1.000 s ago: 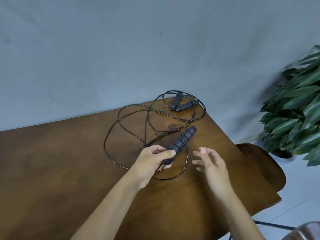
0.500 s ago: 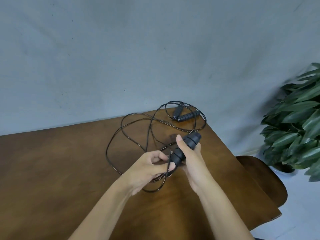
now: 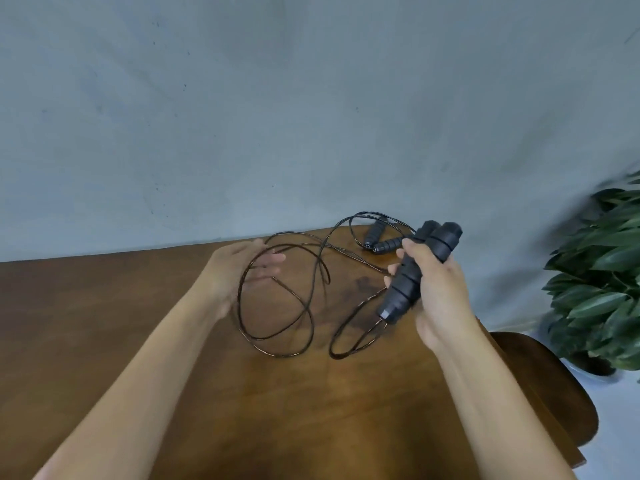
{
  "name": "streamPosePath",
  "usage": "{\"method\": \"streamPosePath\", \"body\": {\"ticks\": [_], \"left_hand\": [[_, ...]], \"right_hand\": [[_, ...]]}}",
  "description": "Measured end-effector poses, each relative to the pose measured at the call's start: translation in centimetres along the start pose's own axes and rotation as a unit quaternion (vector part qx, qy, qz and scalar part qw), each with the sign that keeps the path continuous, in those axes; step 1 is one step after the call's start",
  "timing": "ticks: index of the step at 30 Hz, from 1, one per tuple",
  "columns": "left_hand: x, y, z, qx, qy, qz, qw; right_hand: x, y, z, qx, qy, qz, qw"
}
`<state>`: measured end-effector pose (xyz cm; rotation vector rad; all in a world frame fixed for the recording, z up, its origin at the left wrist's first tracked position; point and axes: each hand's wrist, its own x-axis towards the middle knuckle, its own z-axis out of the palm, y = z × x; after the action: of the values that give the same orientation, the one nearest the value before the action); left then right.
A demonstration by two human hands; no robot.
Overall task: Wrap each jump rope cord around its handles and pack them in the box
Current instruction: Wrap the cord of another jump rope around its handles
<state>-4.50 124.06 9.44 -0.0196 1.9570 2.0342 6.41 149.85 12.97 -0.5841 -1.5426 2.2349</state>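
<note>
Jump rope cord [image 3: 277,306] lies in loose black loops across the middle of the brown wooden desk [image 3: 104,341], and the account runs from the nine o'clock side over to three o'clock. At about nine o'clock from the loops, the left hand [image 3: 242,271] is held above the desk with its fingers [image 3: 273,259] straight and slightly spread, gripping nothing; one strand of the cord crosses in front of the fingers, and whether it touches them cannot be told, since the hand is blurred. Toward twelve o'clock, near the far edge of the desk, the second rope's handles [image 3: 379,239] lie side by side, with cord looped around them. At about three o'clock from the loops, the right hand [image 3: 440,292] is raised off the desk and grips a pair of ribbed black handles [image 3: 415,268] held together, fingers curled around them and the thumb across the top. The handles tilt, upper ends toward one o'clock and lower ends toward seven o'clock, where the cord leaves them and droops in a narrow loop onto the desk. Farther toward three o'clock, beyond the desk's corner, stands a brown chair [image 3: 540,382], and past it a green leafy plant [image 3: 602,278] against the grey wall [image 3: 311,98].
</note>
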Motion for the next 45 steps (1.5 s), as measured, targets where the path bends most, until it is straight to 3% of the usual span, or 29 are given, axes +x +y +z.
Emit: {"method": "streamPosePath", "body": {"ticks": [6, 13, 23, 26, 30, 35, 39, 45], "left_hand": [[0.3, 1.8, -0.8, -0.014, 0.013, -0.003, 1.000], [-1.4, 4.6, 2.2, 0.011, -0.033, 0.095, 0.995], [-4.1, 9.5, 6.1, -0.059, -0.163, 0.149, 0.973], [-4.9, 8.6, 7.4, -0.043, -0.217, 0.132, 0.966], [-5.0, 6.6, 7.7, -0.072, -0.206, 0.094, 0.971], [-5.6, 4.8, 7.1, -0.107, -0.216, 0.064, 0.968], [-6.0, 4.3, 6.5, -0.205, -0.250, 0.020, 0.946], [-6.8, 3.3, 5.9, -0.283, -0.305, -0.027, 0.909]], "right_hand": [[-0.5, -6.6, 3.4, -0.022, -0.047, -0.078, 0.996], [0.3, -13.4, 9.0, -0.070, -0.118, -0.146, 0.980], [0.0, -9.2, 12.1, -0.197, -0.182, -0.103, 0.958], [-0.3, -7.4, 12.1, -0.192, -0.198, -0.062, 0.959], [0.1, -6.3, 11.9, -0.291, -0.227, -0.001, 0.930], [0.1, -7.2, 11.1, -0.360, -0.322, -0.002, 0.876], [0.6, -7.4, 10.3, -0.426, -0.306, -0.016, 0.851], [1.4, -5.6, 9.2, -0.301, -0.304, -0.072, 0.901]]}}
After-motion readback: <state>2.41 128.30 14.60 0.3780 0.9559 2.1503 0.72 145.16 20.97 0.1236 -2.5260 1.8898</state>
